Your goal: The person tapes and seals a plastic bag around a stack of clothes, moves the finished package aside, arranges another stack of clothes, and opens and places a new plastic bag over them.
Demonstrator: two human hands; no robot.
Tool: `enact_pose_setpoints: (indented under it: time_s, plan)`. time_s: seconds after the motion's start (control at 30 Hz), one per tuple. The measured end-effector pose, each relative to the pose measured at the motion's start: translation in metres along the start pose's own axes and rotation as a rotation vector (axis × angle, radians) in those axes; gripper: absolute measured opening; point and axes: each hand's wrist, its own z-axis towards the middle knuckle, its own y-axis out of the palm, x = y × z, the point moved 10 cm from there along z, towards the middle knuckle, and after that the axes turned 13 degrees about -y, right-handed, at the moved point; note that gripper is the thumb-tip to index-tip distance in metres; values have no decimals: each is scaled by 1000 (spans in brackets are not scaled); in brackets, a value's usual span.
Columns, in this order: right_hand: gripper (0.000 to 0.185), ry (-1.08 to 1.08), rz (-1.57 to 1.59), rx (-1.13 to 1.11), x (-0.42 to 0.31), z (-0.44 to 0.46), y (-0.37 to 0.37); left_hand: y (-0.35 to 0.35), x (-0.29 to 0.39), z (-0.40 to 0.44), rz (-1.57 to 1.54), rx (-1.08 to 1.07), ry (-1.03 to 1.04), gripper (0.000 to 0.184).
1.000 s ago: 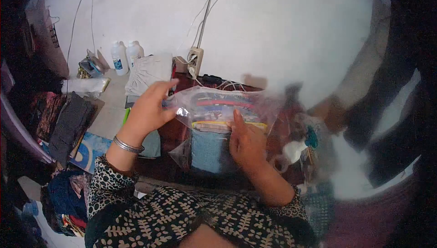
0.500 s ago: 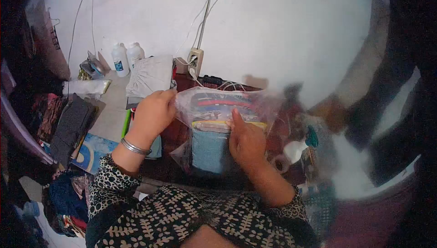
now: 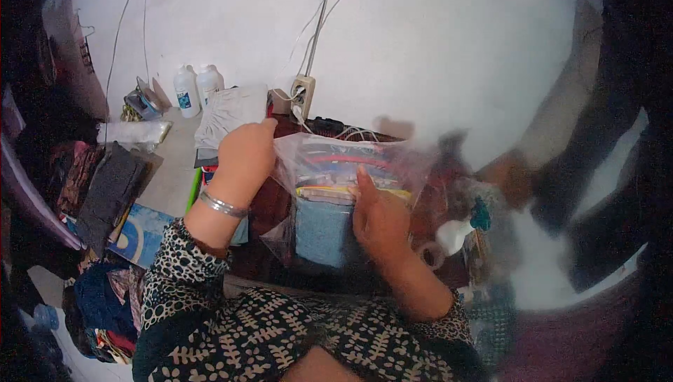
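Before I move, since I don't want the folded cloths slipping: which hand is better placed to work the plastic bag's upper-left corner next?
Probably the left. The left hand is beside that corner of the plastic bag, while the right hand lies over the folded cloths, seemingly steadying them.

two white bottles (image 3: 186, 93), one power strip (image 3: 302, 96), one bag of folded cloth (image 3: 324, 231), two hands (image 3: 381, 224)
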Motion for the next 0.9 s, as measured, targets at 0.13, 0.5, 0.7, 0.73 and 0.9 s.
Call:
enact_pose_setpoints:
  time_s: [0.13,0.5,0.7,0.73,0.9]
  plan:
    - [60,-21,-11,45,-4,0,-5,-6,-3,-7,-9,-72,171,29]
    - [58,-150,63,282,-4,-11,-15,20,-30,-41,-469,-454,269,26]
    - [56,-100,11,201,-2,-10,-9,-59,19,-53,-243,125,491,27]
    - [56,-103,10,201,-2,-10,-9,-58,19,-53,-244,128,489,27]
    - [60,-91,22,177,0,-8,-7,-47,32,-79,-177,187,828,17]
